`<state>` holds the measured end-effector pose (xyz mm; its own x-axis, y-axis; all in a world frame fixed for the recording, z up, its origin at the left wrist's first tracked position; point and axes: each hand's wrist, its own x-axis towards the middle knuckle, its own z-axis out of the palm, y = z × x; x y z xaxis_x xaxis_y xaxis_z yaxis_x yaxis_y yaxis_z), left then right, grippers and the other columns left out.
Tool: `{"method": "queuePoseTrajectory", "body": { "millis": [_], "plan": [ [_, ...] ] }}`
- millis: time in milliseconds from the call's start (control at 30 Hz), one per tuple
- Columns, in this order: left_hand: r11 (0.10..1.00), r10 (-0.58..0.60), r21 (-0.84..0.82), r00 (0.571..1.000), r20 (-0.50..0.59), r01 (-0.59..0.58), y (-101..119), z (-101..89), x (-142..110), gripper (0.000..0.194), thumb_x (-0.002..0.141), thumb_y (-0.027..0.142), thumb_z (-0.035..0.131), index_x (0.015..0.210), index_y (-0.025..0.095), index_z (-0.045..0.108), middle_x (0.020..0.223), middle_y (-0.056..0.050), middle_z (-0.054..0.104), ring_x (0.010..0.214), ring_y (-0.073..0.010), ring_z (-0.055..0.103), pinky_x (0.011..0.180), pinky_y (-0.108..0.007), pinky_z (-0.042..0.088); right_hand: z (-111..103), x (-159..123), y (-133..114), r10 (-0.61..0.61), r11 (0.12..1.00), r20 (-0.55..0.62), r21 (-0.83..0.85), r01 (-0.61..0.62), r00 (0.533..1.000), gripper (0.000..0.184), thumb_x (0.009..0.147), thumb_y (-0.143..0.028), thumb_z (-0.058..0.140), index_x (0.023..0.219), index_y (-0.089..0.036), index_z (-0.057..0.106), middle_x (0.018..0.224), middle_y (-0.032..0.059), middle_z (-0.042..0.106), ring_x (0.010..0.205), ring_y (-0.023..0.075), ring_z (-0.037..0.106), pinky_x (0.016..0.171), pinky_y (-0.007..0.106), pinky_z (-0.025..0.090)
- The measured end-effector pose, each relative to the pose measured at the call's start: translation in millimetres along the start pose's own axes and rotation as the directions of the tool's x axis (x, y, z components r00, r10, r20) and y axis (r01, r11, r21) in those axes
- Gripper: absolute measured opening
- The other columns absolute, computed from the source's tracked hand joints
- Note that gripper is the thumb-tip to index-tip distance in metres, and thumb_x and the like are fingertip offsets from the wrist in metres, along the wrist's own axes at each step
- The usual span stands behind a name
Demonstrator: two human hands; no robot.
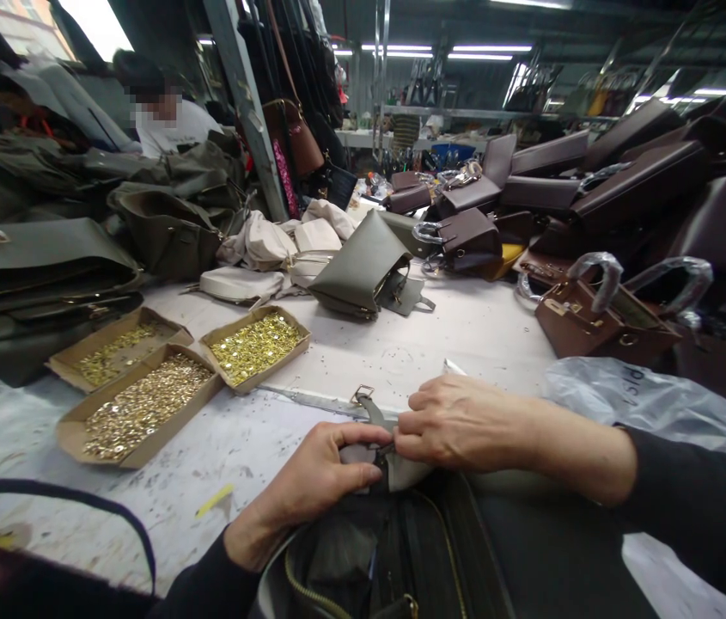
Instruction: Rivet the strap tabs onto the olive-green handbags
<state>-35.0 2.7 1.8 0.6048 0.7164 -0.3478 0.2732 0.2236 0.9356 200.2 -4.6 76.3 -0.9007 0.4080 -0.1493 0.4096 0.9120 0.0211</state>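
Note:
A dark olive handbag lies open at the table's near edge, its zip and dark lining showing. My left hand is closed round a grey leather tab at the bag's rim. My right hand pinches the same tab from the right, fingers pressed together. A small strap with a metal buckle sticks up just behind my fingers.
Three cardboard trays of gold hardware sit left of centre. A grey-green bag lies mid-table, brown bags at right, olive bags stacked left, a clear plastic bag by my right arm. A person sits at the back left.

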Motion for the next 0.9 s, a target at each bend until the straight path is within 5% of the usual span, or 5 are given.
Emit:
{"method": "queuePoseTrajectory", "body": {
  "millis": [167,567,900],
  "plan": [
    [0.998,-0.003,0.062,1.000,-0.025,0.005,0,1.9,0,0.044,0.069,0.013,0.074,0.112,0.016,0.080,0.083,-0.002,0.077,0.067,-0.0142,0.058,0.065,-0.025,0.043,3,2,-3,0.009,1.000,-0.009,-0.010,-0.009,1.000,0.005,0.100,-0.019,0.056,0.103,-0.020,0.060,0.081,0.0007,0.068,0.061,0.0178,0.059,0.054,0.035,0.027],
    [0.991,0.069,0.121,0.997,-0.034,-0.065,-7,3.2,4,0.053,0.067,0.011,0.071,0.119,0.018,0.077,0.113,-0.005,0.079,0.104,-0.0268,0.070,0.093,-0.033,0.050,5,8,-9,0.382,0.841,0.149,0.353,-0.410,0.912,0.012,0.084,-0.017,0.065,0.091,-0.023,0.074,0.080,0.0041,0.076,0.070,0.0198,0.068,0.056,0.029,0.025],
    [0.995,0.015,0.099,0.999,-0.049,-0.010,-7,8.5,5,0.052,0.065,0.008,0.066,0.114,0.019,0.078,0.096,0.000,0.080,0.076,-0.0179,0.067,0.068,-0.026,0.048,10,20,9,0.409,0.582,0.344,0.615,-0.532,0.845,0.018,0.084,-0.024,0.071,0.099,-0.024,0.080,0.081,0.0003,0.075,0.073,0.0151,0.063,0.060,0.022,0.036]
  ]
}}
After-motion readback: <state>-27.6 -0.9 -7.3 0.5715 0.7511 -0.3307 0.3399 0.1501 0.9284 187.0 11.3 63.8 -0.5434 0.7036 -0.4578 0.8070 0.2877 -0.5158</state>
